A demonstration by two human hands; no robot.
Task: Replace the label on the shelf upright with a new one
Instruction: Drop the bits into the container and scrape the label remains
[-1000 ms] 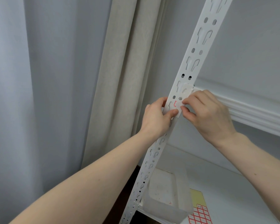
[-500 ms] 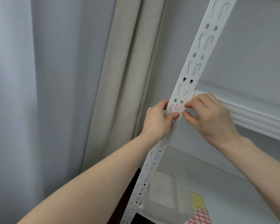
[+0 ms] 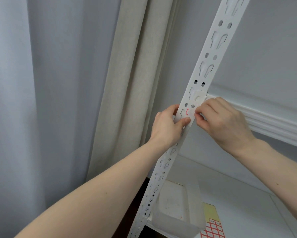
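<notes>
Head view, sole camera. White slotted shelf upright (image 3: 211, 54) runs on a slant from lower left to upper right. White label (image 3: 187, 115) with a red mark sits on the upright's front face, about mid-height in frame, just below a pair of round holes.

Left hand (image 3: 168, 127): grip wraps the upright from its left edge, thumb pressed flat on the label's lower part. Clamped on the upright, bracing it.

Right hand (image 3: 223, 121): fingers curled together, fingertips (image 3: 198, 112) pinching at the label's right edge. Whether a lifted corner is actually caught between them cannot be told; the contact is too small to resolve.

Lower down, a translucent plastic bin (image 3: 178, 213) stands on the shelf board (image 3: 247, 203), with a sheet of red-bordered stickers (image 3: 213, 229) just beside it.

Judgement: step in hand is either peeling or seating this label; frame does not settle which. Either way, keep the left thumb anchoring one end, work the right edge slowly, stay low and parallel to the face. The slots beneath give no backing, so the paper could tear or crease there.
</notes>
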